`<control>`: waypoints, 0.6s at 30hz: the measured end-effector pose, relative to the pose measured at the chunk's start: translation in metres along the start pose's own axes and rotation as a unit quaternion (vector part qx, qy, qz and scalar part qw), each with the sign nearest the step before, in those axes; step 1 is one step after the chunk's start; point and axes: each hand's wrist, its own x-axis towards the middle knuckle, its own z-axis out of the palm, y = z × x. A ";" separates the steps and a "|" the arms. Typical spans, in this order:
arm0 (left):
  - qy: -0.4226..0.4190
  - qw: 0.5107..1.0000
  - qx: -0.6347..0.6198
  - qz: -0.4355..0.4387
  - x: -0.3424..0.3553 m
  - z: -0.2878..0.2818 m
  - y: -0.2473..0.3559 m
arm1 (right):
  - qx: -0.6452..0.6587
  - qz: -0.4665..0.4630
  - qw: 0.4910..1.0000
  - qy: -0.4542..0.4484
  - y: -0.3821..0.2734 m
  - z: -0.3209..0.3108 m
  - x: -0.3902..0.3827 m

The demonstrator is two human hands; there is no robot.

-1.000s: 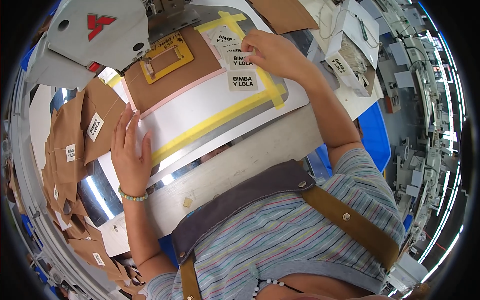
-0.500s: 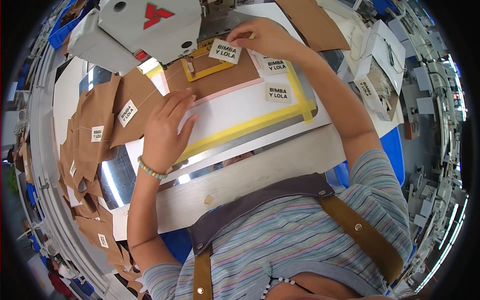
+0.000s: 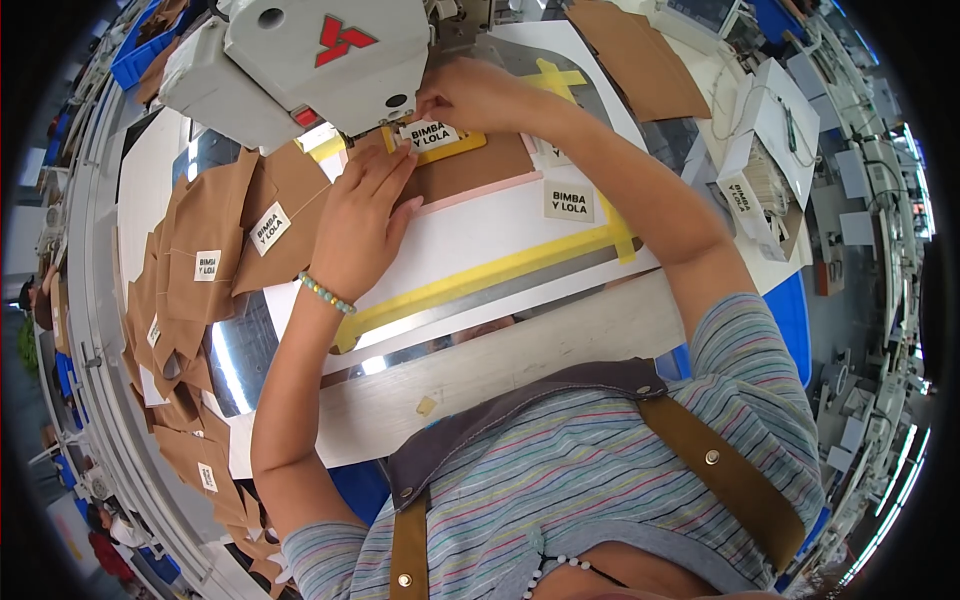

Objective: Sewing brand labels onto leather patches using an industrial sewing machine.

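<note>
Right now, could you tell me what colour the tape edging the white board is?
Yellow tape, clearest in the head view.

left hand (image 3: 362, 222) flat, fingers extended, right hand (image 3: 470, 97) apparently pinching

Stack of brown labelled pieces (image 3: 200, 290), blue bin (image 3: 140, 55), white boxes (image 3: 775, 130), brown sheet (image 3: 640, 60)

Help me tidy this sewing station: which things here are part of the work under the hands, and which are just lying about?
In use:
- left hand pressing on the brown piece
- right hand placing a small white label in the yellow frame
- sewing machine head

Lying about:
- spare label on the white template
- stack of labelled brown pieces
- white boxes
</note>
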 end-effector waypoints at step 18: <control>-0.004 1.000 0.006 0.005 0.011 0.021 -0.024 | -0.251 -0.202 0.942 0.097 0.013 0.012 -0.056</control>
